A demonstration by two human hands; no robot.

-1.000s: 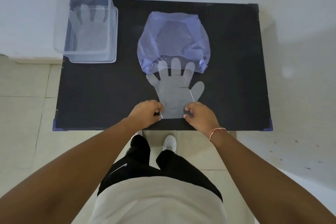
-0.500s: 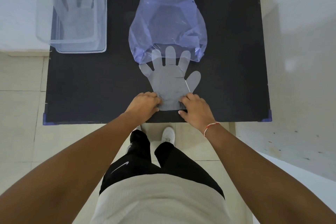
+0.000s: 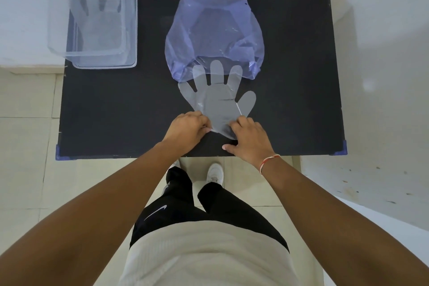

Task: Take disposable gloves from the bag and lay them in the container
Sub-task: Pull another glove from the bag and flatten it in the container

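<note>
A clear glove (image 3: 218,100) lies flat on the black table (image 3: 116,111), its fingertips overlapping the blue bag (image 3: 213,35) mouth. The left hand (image 3: 186,131) and right hand (image 3: 249,138) pinch its cuff — nothing lies between it and the container (image 3: 102,28), far left of the bag, another glove (image 3: 97,23) inside.

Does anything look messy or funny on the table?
Only a little: the glove lies slightly crooked, its cuff bunched between the left hand and right hand, fingertips overlapping the crumpled bag.
</note>
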